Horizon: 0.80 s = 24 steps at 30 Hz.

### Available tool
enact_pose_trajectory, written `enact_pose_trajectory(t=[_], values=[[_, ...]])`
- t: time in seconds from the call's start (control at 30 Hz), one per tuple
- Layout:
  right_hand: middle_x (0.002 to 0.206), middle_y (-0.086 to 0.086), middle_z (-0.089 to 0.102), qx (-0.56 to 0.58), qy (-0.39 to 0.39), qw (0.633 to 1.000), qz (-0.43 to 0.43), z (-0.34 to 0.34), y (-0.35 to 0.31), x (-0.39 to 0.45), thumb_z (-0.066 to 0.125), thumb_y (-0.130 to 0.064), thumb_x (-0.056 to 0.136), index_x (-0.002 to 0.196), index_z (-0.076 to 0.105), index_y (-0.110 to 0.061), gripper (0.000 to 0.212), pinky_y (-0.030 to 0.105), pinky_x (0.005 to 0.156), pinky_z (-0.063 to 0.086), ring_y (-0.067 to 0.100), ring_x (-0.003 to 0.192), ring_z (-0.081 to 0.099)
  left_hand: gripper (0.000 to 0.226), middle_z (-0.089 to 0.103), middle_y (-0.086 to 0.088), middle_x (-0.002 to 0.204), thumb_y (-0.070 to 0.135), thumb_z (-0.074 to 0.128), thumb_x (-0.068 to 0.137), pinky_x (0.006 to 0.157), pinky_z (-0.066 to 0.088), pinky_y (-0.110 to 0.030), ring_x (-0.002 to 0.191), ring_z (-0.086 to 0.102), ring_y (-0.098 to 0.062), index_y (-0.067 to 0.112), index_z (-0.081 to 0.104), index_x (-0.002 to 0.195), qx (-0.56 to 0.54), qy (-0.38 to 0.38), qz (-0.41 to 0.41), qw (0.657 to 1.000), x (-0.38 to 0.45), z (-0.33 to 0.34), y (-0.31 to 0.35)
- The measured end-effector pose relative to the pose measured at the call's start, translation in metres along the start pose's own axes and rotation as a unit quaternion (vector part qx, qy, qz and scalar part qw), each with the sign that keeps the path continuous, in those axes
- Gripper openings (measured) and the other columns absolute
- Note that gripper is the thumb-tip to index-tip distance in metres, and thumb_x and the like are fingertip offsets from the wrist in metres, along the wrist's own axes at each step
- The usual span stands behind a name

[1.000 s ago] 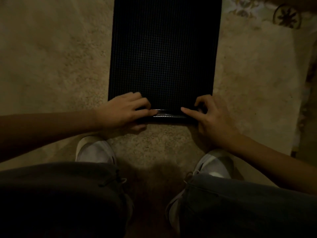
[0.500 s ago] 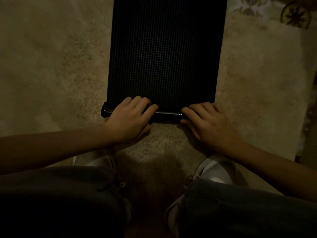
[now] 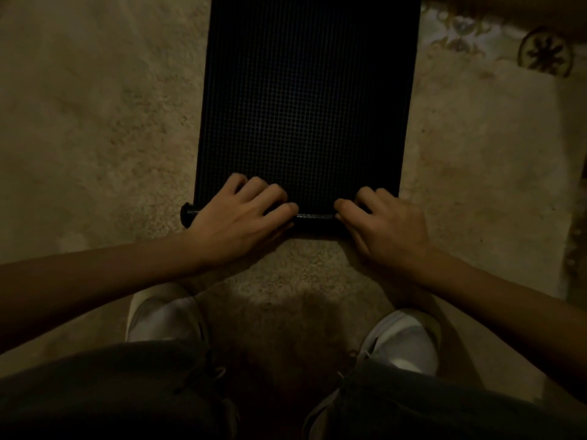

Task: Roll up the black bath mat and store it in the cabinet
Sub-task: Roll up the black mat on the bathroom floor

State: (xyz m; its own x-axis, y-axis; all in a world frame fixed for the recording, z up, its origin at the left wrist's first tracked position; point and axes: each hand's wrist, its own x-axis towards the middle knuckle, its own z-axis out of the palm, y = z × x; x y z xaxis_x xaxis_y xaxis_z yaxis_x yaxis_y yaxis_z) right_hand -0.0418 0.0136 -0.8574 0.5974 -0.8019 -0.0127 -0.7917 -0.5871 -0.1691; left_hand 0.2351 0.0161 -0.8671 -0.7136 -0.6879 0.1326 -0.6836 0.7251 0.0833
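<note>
The black bath mat (image 3: 305,100), with a fine grid texture, lies flat on a beige carpet and runs out of view at the top. Its near edge is curled into a thin tight roll (image 3: 313,216) whose left end sticks out past the mat's side. My left hand (image 3: 236,219) presses on the left part of the roll, fingers curved over it. On the right part rests my right hand (image 3: 386,223), fingers also bent over the roll. The cabinet is not in view.
Beige shaggy carpet (image 3: 95,128) surrounds the mat. A patterned rug edge (image 3: 544,54) shows at the top right. My two light shoes (image 3: 165,315) (image 3: 405,339) and dark trouser knees fill the bottom of the view, close behind the roll.
Both hands have pushed the near edge of the mat forward, and the small fold has become a tighter roll. The roll's left end now sticks out sideways.
</note>
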Motion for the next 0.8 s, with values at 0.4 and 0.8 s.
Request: enact_pose_trajectory(t=[0.4,0.8], values=[[0.099,0.013,0.058,-0.038,0.049,0.996,0.060,0.002,0.001,0.006,0.046,-0.034,0.106,0.106,0.066,-0.016,0.027,0.041,0.066,0.041,0.032,0.086,0.050,0.051,0.065,-0.016,0.104,0.052,0.053,0.097,0.068,0.048,-0.040,0.085,0.060,-0.031,0.007,0.064,0.118,0.051,0.000,0.007,0.999,0.010,0.014,-0.006],[0.094,0.013,0.058,-0.040,0.043,0.995,0.080,0.004,-0.010,0.036,0.028,-0.045,0.108,0.103,0.061,-0.010,0.048,0.043,0.065,0.041,0.031,0.080,0.053,0.048,0.056,-0.014,0.096,0.048,0.039,0.105,0.050,0.045,-0.034,0.076,0.052,-0.026,0.009,0.067,0.104,-0.042,0.000,-0.017,0.999,0.036,-0.002,-0.027]])
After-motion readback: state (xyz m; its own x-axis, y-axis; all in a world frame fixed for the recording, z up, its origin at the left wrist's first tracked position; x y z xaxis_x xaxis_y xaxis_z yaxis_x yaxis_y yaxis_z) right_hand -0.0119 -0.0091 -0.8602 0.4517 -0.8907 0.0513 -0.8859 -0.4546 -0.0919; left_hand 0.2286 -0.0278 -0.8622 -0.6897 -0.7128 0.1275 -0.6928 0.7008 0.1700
